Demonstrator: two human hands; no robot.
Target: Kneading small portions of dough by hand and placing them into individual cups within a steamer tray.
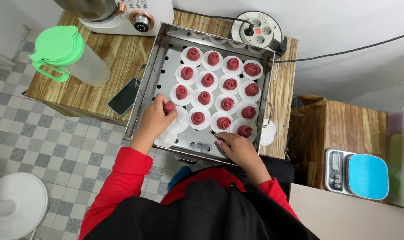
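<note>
A square perforated steel tray [166, 71] sits on a wooden table and holds several dark red rose-shaped dough buns [207, 80], each on a round white paper. My left hand [155, 119] is over the tray's near left corner, fingers closed on one red bun [169, 107] above a white paper [180, 121]. Another loose white paper [165, 139] lies under that hand. My right hand [238, 149] rests flat on the tray's near edge, fingertips beside the nearest bun [244, 130], holding nothing.
A clear jug with a green lid [64, 52], a dark phone [123, 96], a white mixer base [137, 15] and a round cable reel [260, 28] stand around the tray. A kitchen scale with a blue top [358, 174] sits at the right, a white stool [15, 204] at the lower left.
</note>
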